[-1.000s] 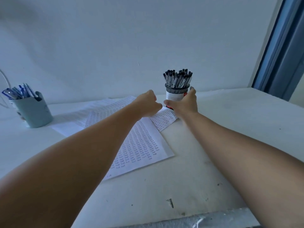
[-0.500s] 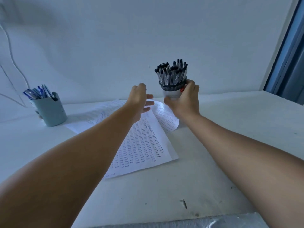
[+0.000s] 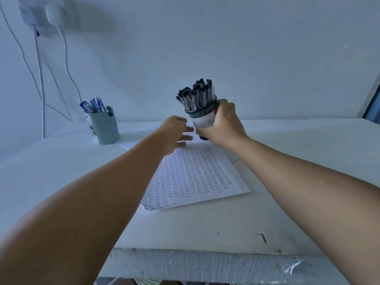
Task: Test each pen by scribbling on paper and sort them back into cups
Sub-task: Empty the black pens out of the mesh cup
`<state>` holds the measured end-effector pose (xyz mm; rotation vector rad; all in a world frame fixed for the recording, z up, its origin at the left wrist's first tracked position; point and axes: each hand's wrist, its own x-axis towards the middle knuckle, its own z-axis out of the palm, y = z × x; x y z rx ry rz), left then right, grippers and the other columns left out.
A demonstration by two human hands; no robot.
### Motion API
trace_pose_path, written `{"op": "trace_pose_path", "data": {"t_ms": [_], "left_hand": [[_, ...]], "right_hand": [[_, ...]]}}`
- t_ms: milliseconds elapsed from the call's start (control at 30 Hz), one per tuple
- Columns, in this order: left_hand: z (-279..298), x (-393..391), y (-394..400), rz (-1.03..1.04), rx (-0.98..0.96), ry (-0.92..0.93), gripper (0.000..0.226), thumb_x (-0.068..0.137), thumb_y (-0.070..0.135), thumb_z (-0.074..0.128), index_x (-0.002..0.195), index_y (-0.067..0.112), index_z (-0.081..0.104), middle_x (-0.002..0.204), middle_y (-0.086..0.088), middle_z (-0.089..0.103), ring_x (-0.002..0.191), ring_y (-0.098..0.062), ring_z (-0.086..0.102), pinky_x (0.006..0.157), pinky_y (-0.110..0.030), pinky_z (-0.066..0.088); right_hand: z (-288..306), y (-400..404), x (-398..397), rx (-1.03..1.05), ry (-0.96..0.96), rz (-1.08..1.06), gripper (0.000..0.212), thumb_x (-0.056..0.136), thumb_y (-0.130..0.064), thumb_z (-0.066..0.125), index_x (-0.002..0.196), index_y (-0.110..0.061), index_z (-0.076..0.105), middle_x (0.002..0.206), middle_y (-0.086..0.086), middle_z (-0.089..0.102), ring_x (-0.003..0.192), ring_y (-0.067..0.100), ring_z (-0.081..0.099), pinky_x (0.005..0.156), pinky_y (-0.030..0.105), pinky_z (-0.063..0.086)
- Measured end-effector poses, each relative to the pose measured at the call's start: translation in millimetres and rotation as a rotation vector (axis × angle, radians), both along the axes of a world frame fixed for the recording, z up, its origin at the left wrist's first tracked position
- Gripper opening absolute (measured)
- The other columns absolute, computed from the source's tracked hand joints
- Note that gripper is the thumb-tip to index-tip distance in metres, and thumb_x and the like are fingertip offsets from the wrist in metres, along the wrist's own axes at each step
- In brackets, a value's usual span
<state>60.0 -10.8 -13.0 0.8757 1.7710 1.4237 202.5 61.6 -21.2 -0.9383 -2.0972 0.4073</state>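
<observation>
Desk: broad white-topped desk (image 3: 287, 212) against a pale wall; wide bare surface to the right and near the front edge, which looks rough and chipped, so that is the freest room for setting things down.
Paper: white printed sheet (image 3: 197, 177) lying flat mid-desk, thin and likely to slide or curl if brushed; a second sheet peeks from under its far side.
Teal cup: matte blue-green cup of blue pens (image 3: 104, 128) standing at the far left, well apart from the hands.
Pen cup: white cup with a dark mesh band (image 3: 202, 120), packed with black-capped pens (image 3: 197, 95), held off the desk and tilted; judged top-heavy and rigid, best gripped round the body.
Right hand: right hand (image 3: 223, 125), fingers wrapped round the cup.
Left hand: left hand (image 3: 174, 132), fingers loosely spread, holding nothing, just beside the cup above the paper's far edge.
</observation>
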Motion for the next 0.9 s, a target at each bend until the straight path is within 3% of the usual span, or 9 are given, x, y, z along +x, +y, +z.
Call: {"op": "trace_pose_path", "data": {"t_ms": [100,200,367,500,633,733,900], "left_hand": [[9,-12,-11,0.109,0.103,-0.227,0.028,0.105,0.013,0.038,0.124,0.009,0.057,0.11,-0.013,0.074,0.1,-0.032,0.073,0.098,-0.048,0.054],[19,-31,-28,0.191,0.185,-0.408,0.037,0.105,0.032,0.036,0.118,0.006,0.059,0.113,-0.017,0.073,0.101,-0.033,0.071,0.098,-0.051,0.052],[19,-62,-59,0.209,0.17,-0.412,0.056,0.098,0.059,0.05,0.118,0.007,0.061,0.112,-0.017,0.069,0.103,-0.036,0.07,0.096,-0.053,0.055],[11,-71,-79,0.124,0.021,-0.175,0.041,0.095,0.051,0.063,0.107,0.012,0.065,0.107,-0.013,0.073,0.099,-0.031,0.073,0.094,-0.049,0.058],[1,-86,-89,0.225,-0.071,0.183,0.016,0.094,0.034,0.058,0.097,0.019,0.062,0.094,-0.004,0.067,0.091,-0.021,0.063,0.099,-0.043,0.054],[-2,-100,-97,0.243,-0.093,0.344,0.025,0.087,0.036,0.05,0.098,0.016,0.06,0.093,-0.004,0.058,0.089,-0.021,0.052,0.08,-0.038,0.044],[-2,-105,-112,0.068,0.006,0.553,0.031,0.09,0.031,0.048,0.117,0.023,0.06,0.102,-0.003,0.063,0.09,-0.018,0.056,0.075,-0.034,0.045]], "right_hand": [[-2,-4,-2,0.002,-0.055,0.036,0.083,0.073,-0.037,0.085,0.136,-0.012,0.038,0.128,0.009,0.041,0.112,0.03,0.054,0.089,0.045,0.054],[-11,-8,-11,0.054,-0.156,0.079,0.083,0.075,-0.03,0.084,0.14,-0.014,0.035,0.129,0.01,0.045,0.119,0.03,0.047,0.091,0.046,0.051],[-16,-24,-34,0.255,-0.342,0.179,0.078,0.081,-0.019,0.075,0.146,-0.015,0.032,0.136,0.011,0.043,0.124,0.03,0.041,0.093,0.033,0.041],[-19,-34,-52,0.375,-0.416,0.227,0.075,0.079,-0.014,0.073,0.145,-0.016,0.036,0.139,0.01,0.044,0.125,0.033,0.042,0.104,0.039,0.041],[-26,-42,-68,0.489,-0.455,0.265,0.08,0.079,-0.011,0.077,0.147,-0.019,0.036,0.141,0.005,0.043,0.129,0.03,0.04,0.111,0.038,0.036],[-23,-48,-78,0.527,-0.445,0.299,0.079,0.077,-0.003,0.074,0.147,-0.016,0.039,0.143,0.007,0.043,0.132,0.031,0.038,0.111,0.039,0.035],[-21,-58,-100,0.625,-0.418,0.29,0.083,0.072,0.009,0.068,0.147,-0.016,0.043,0.144,0.009,0.046,0.141,0.038,0.036,0.116,0.049,0.035]]}}
